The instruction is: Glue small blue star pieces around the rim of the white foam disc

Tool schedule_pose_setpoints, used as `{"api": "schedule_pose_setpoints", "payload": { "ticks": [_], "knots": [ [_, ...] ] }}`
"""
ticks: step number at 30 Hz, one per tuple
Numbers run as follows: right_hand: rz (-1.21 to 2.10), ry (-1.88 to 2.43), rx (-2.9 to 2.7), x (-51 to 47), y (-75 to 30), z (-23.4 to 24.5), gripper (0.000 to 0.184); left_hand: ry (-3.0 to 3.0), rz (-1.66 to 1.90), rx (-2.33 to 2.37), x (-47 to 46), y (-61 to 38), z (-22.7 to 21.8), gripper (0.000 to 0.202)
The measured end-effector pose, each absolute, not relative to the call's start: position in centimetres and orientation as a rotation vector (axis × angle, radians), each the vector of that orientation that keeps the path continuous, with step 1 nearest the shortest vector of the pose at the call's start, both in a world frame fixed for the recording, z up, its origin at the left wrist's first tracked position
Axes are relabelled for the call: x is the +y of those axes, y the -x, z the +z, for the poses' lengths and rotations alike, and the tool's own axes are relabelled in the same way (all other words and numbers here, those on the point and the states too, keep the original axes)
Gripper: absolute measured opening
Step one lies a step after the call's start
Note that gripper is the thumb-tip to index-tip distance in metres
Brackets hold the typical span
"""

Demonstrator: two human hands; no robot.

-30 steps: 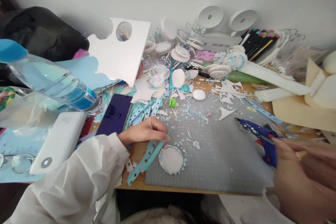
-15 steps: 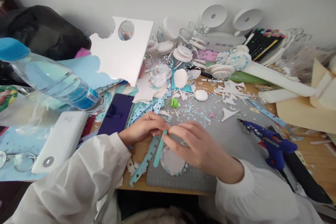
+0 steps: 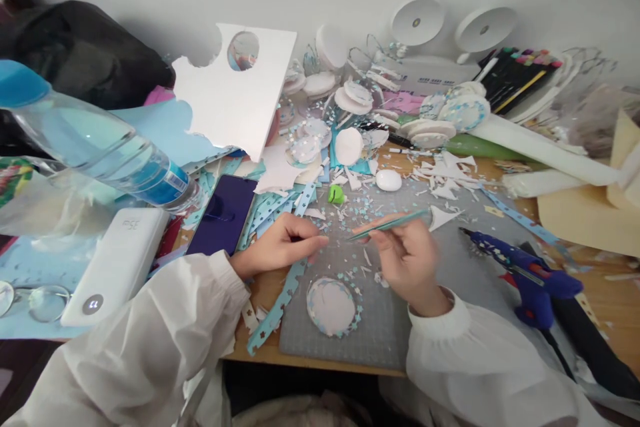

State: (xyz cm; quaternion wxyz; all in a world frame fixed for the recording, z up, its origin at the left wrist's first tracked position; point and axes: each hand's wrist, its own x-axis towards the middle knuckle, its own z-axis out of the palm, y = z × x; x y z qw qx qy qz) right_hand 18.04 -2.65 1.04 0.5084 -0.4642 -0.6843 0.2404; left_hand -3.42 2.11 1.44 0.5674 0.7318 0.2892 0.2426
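Note:
Teal tweezers (image 3: 403, 219) lie in my right hand (image 3: 407, 260), its fingers closed around them. Their narrow tip points left, toward my left hand (image 3: 283, 245), but stays apart from it. The thumb and forefinger of my left hand are pressed together; whatever may be between them is too small to make out. Below both hands, a white disc edged with small blue and white confetti pieces (image 3: 332, 307) rests flat on the grey cutting mat (image 3: 370, 350). A teal strip with punched holes (image 3: 277, 310) runs beside the mat's left edge, under my left hand.
A blue glue gun (image 3: 530, 273) lies at the right. To the left are a phone (image 3: 223, 213), a white power bank (image 3: 117, 267), glasses (image 3: 47, 303) and a leaning water bottle (image 3: 100, 147). Paper scraps and decorated discs (image 3: 355, 97) crowd the back, near a cut white board (image 3: 240, 97).
My hands have separated. My right hand has moved right and up, turning the tweezers from hanging down to nearly level. The confetti-edged disc is now uncovered. The view has shifted slightly.

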Motion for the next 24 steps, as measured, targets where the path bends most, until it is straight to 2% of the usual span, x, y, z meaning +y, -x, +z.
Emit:
{"api": "schedule_pose_setpoints", "payload": {
  "ticks": [2,4,9,24],
  "knots": [
    [0.851,1.134,-1.477,-2.64,-18.02,0.49,0.003,-1.848,0.524,0.62,2.28,3.53,1.23,0.045],
    [1.032,1.108,-1.396,-2.5,-17.95,0.29,0.01,-1.951,0.465,0.553,2.43,3.64,1.02,0.041],
    [1.264,1.111,-1.336,-2.41,-17.84,0.5,0.02,-2.016,0.356,0.447,2.73,3.68,1.01,0.02],
    [1.323,1.111,-1.347,-3.07,-17.31,0.07,0.017,-1.955,0.373,0.419,2.92,3.46,0.9,0.017]
  ]
}}
